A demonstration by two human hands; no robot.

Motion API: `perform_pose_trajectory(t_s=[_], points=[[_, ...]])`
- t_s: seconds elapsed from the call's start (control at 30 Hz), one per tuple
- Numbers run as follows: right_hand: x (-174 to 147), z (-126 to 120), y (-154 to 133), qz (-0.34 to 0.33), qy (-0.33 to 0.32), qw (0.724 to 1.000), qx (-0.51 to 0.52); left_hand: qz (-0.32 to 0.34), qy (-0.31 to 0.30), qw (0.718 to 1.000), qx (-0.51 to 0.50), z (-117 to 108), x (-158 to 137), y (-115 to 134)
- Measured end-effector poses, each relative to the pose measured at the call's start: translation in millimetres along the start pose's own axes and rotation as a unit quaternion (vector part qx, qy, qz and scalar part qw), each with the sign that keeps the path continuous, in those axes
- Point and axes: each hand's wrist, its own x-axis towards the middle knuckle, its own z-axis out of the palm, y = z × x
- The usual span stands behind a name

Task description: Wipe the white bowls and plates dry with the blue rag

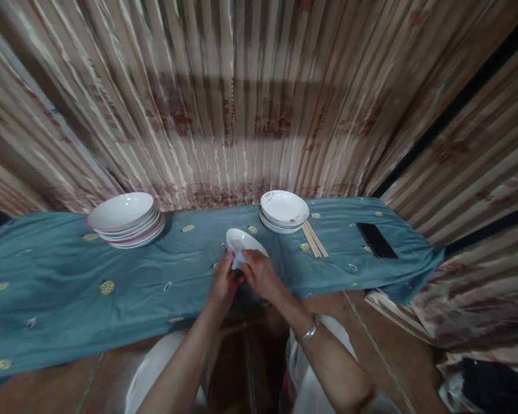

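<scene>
A small white bowl (247, 240) is tilted towards me over the near middle of the table. My left hand (224, 283) is closed at its near left edge, with the thumb up by the rim. Fingers of my right hand (261, 273) pinch a pale blue cloth (238, 260) against the inside of the bowl. The two hands almost meet below the bowl, and they hide its near side. Whether the bowl's underside touches the table cannot be made out.
Big white bowls with reddish rims form a stack (127, 221) on the left. Floral white dishes (284, 208) are piled right of centre, beside wooden chopsticks (315, 239). A black phone (376, 240) lies farther right on the blue-green tablecloth (190, 253). Pleated curtains (242, 115) hang behind.
</scene>
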Motion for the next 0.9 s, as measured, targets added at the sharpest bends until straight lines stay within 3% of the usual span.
perform_pose_trajectory(t_s=[0.23, 0.37, 0.5, 0.73, 0.9], points=[[-9.4, 8.3, -14.7, -0.088, -0.101, 0.991, -0.020, 0.003, -0.001, 1.000, -0.024, -5.2, 0.2, 6.1], [-10.9, 1.0, -10.7, -0.067, -0.120, 0.990, 0.035, -0.005, 0.007, 1.000, -0.007, -9.7, 0.8, 8.6], [-11.7, -6.7, -1.1, -0.030, -0.152, 0.987, 0.038, 0.039, -0.019, 0.999, -0.003, -10.0, 0.5, 7.5], [-13.0, -9.3, 25.5, -0.013, -0.107, 0.990, -0.092, 0.026, -0.003, 0.997, 0.073, -10.4, -6.2, 10.5], [-2.2, -5.8, 45.7, 0.054, -0.089, 0.974, -0.203, 0.036, 0.014, 0.996, 0.079, -9.3, -7.6, 9.2]])
